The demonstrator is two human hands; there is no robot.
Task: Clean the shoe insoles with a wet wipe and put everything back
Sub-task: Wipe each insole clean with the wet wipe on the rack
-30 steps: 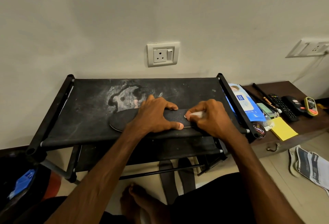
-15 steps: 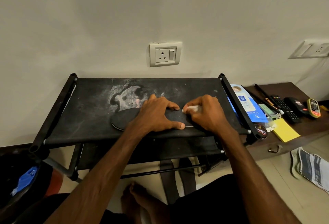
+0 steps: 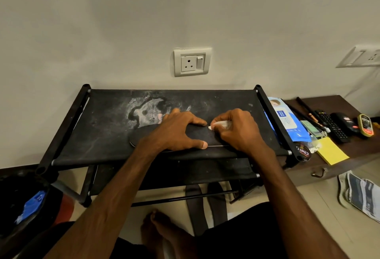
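On the dusty top shelf of a black fabric shoe rack [image 3: 107,131], seen from the head camera, a dark insole [image 3: 197,136] lies lengthwise near the front edge, its rounded end pointing left. A person's left hand [image 3: 178,131] is spread flat over the middle of the insole, thumb along its near edge and fingers on its far side, pinning it down without closing around it. The right hand [image 3: 238,131], just beside the left, is curled shut on a small white wet wipe [image 3: 219,124], pressing it onto the insole's right portion; only a sliver of the wipe shows between thumb and fingers. A pale, chalky stain [image 3: 144,110] marks the shelf behind the left hand.

Against the rack's right rail leans a blue-and-white wipes pack [image 3: 287,121], resting on a low brown worktop [image 3: 349,151]. Along that worktop sit a yellow notepad [image 3: 332,153], a black remote control [image 3: 331,125], a round shoe polish tin [image 3: 303,152] at the rack's corner, and a yellow-rimmed oval container [image 3: 365,125] farther right. On the tiled floor beneath the rack, two more dark insoles [image 3: 197,203] lie side by side, near the person's bare foot [image 3: 162,230]. A folded newspaper [image 3: 362,195] rests on the floor at right. A white wall socket [image 3: 192,62] is mounted above the rack, and a second switch plate [image 3: 362,57] shows at the far right edge
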